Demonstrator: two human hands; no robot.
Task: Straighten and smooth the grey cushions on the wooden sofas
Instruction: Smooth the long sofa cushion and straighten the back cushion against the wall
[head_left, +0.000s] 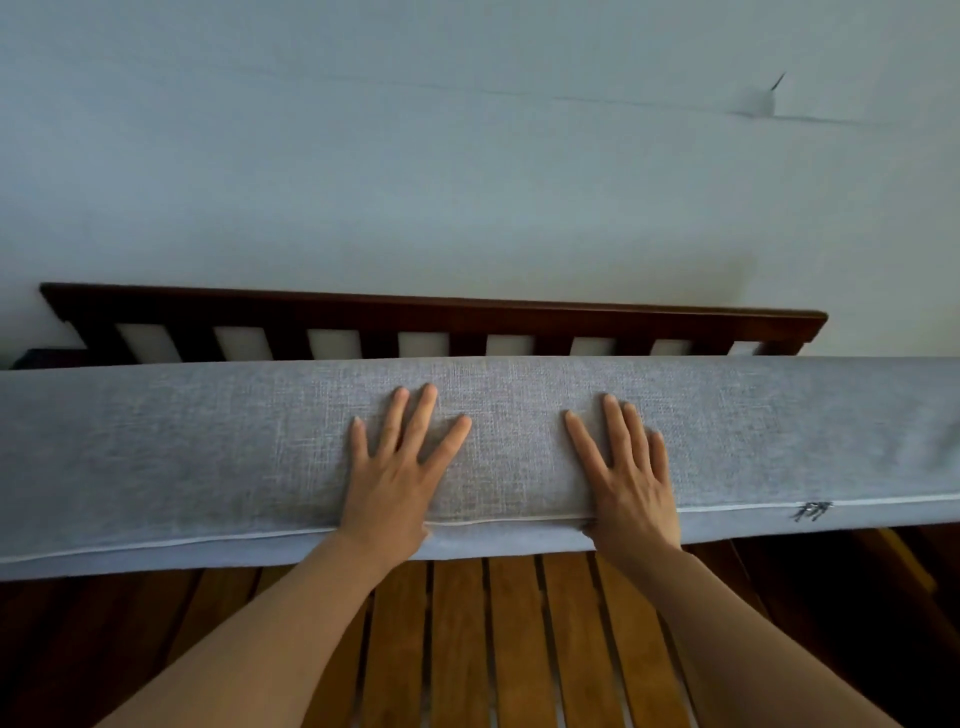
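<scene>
Head view, cushion: a long grey woven-fabric cushion with white piping (208, 457) stretches across the whole width of the picture, tipped up so that its broad face looks at the camera; it lies in front of the backrest and above the seat slats.
Head view, sofa: the dark wooden slatted backrest (431, 312) shows above the cushion's top edge, against a pale blue-grey wall (467, 156); the lighter brown wooden seat slats (514, 649) lie bare below the cushion's lower edge.
Head view, left hand: the left hand (397, 467) lies flat on the fabric, fingers straight and spread, the thumb tucked near the piped lower edge.
Head view, right hand: the right hand (628, 473) presses the same face, fingers straight and close together; its thumb is hidden at the edge, so whether it hooks beneath cannot be told.
Head view, hands together: they sit near each other at the cushion's middle, apart, neither curled round the fabric.
Head view, detail: a small dark stitched mark (813, 512) sits on the piping to the right.
Progress: seemingly early or midway. The fabric under the palms looks smooth, but the cushion is not yet seated on the slats.
Left to do: probably lowering it flat, squaring it to the frame and smoothing its top; other cushions and sofas are out of view.
</scene>
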